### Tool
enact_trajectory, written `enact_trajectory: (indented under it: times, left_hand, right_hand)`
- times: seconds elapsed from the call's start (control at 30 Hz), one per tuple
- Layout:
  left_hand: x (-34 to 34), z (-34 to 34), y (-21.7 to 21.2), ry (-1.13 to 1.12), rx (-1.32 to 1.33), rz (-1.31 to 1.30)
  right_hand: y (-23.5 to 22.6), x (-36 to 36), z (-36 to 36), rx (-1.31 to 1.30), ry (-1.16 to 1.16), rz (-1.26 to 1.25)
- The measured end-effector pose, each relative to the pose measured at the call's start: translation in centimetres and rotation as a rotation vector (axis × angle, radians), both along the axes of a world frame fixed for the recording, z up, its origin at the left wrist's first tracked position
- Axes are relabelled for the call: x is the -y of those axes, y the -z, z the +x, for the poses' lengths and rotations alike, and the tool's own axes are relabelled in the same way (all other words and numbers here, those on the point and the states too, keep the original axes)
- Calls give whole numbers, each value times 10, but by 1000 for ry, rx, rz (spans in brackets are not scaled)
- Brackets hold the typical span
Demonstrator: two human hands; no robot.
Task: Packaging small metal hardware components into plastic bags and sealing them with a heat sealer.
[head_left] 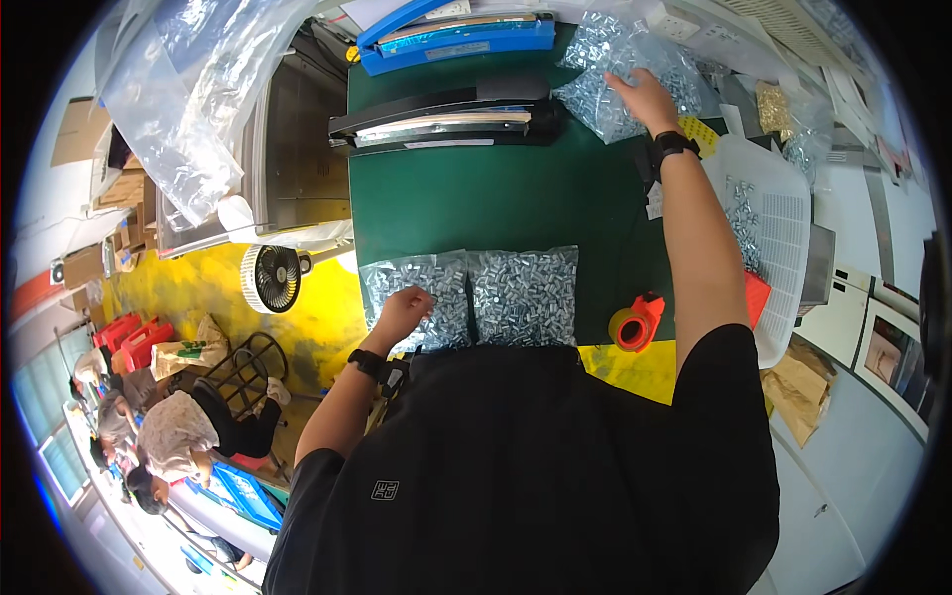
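Observation:
Two clear plastic bags full of small silvery metal cylinders lie side by side at the table's near edge: a left bag (451,317) and a right bag (526,297). Over the left bag is my left hand (405,312), its fingers curled in and nothing visible in them. My right arm stretches to the far right, where my right hand (650,102) is over a pile of similar filled bags (605,104). Its thumb and fingers are apart; whether they touch the plastic is unclear.
Two bar sealers, one blue (456,45) and one black (441,129), stand at the back of the green table (496,198). An orange tape dispenser (635,322) lies at the near right, beside a white basket (783,228) with loose metal parts. A fan (273,278) is left; people sit beyond.

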State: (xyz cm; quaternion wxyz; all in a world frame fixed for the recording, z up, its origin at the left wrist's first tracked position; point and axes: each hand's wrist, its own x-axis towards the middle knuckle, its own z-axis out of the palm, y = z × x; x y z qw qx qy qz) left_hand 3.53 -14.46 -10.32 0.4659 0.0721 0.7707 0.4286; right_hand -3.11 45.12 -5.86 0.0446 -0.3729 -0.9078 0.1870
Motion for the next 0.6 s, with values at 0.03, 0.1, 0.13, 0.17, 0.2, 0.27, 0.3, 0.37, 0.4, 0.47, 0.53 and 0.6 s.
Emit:
enact_trajectory:
  times: [0.03, 0.1, 0.13, 0.17, 0.2, 0.27, 0.3, 0.37, 0.4, 0.47, 0.53, 0.6]
  left_hand:
    - [-1, -1, 0, 21, -22, -20]
    - [-5, -3, 0, 67, -65, -59]
    - [-7, -4, 2, 62, -64, -58]
    - [-11, -7, 3, 59, -64, -50]
    - [-15, -10, 6, 64, -61, -36]
    - [-19, -13, 10, 63, -61, -24]
    - [-16, -11, 9, 64, -78, -39]
    - [-16, -11, 9, 88, -109, -52]
    - [-19, -12, 8, 86, -111, -44]
    - [-15, -6, 0, 36, -84, -39]
    - [-13, -3, -1, 14, -69, -29]
    - [-10, 6, 0, 18, -59, -26]
  right_hand:
    - [1, -5, -6, 39, -23, -82]
    - [-4, -10, -17, 118, -67, -244]
    - [4, -14, -18, 118, -71, -243]
    - [15, -14, -15, 30, -98, -177]
    - [25, -19, -8, -57, -115, -107]
    - [32, -24, 0, -145, -140, -37]
    - [29, -13, 6, -195, -154, -112]
    - [30, -3, 31, -272, -179, -170]
    - [37, -3, 50, -300, -194, -155]
    - [26, 28, 72, -404, -217, -199]
    - [6, 45, 96, -427, -113, -285]
    - [-13, 63, 108, -385, -104, -328]
